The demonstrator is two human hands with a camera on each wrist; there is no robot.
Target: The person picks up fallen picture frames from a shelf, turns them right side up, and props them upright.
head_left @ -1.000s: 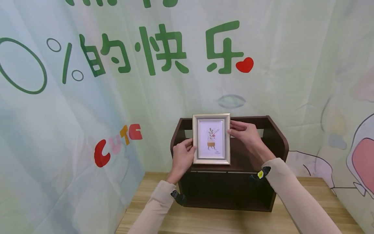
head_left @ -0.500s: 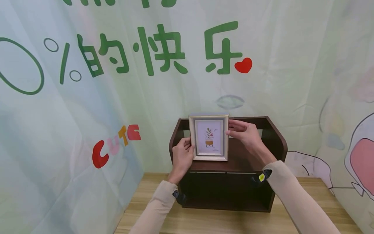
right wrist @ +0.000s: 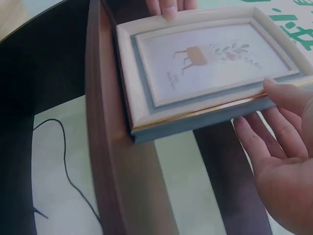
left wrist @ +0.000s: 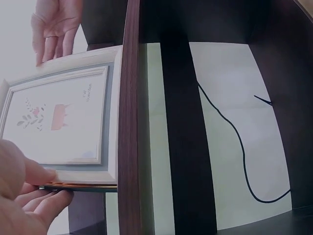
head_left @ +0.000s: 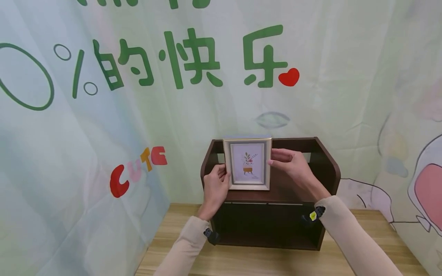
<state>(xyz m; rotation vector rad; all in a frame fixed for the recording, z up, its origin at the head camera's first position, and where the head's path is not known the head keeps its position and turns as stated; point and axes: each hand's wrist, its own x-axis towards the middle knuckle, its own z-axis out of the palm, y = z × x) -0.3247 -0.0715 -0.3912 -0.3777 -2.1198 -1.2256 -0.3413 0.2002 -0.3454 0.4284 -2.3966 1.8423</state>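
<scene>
A cream picture frame (head_left: pixel 247 186) with a potted plant print stands on the upper board of a dark brown shelf (head_left: pixel 290 191), leaning slightly back. My left hand (head_left: pixel 216 183) pinches its left edge low down, thumb in front and fingers behind, as the left wrist view shows. On the opposite edge, my right hand (head_left: pixel 291 165) holds the frame higher up; in the right wrist view its thumb lies on the front rim and the fingers reach toward the back. The frame's blue-grey side (right wrist: pixel 205 120) shows there, while its back is hidden.
The shelf has raised side panels, slots in its back and a lower compartment (head_left: pixel 269 224). It stands on a wood-grain table (head_left: pixel 241 262). Behind hangs a pale printed cloth (head_left: pixel 338 96) with green characters and a red heart (head_left: pixel 289 77).
The frame's lower edge has shifted back on the board, and the frame now tilts back more. My right hand has slid a little down its edge. The left hand stays at the left edge.
</scene>
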